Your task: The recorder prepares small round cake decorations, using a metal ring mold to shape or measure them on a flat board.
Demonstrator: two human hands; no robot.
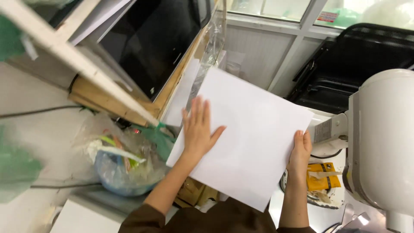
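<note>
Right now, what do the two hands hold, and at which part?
A white sheet: the right hand grips its right edge, and the left hand lies flat on its left side.

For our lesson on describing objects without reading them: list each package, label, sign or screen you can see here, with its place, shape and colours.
Yellow packet: lower right, beside the right hand; flat, yellow with a dark band.
Label: on the white machine at right; small grey rectangle.
Sign: on the window, top right; small, white and red.
Dark screen: upper left, tilted; black, rectangular.
</note>
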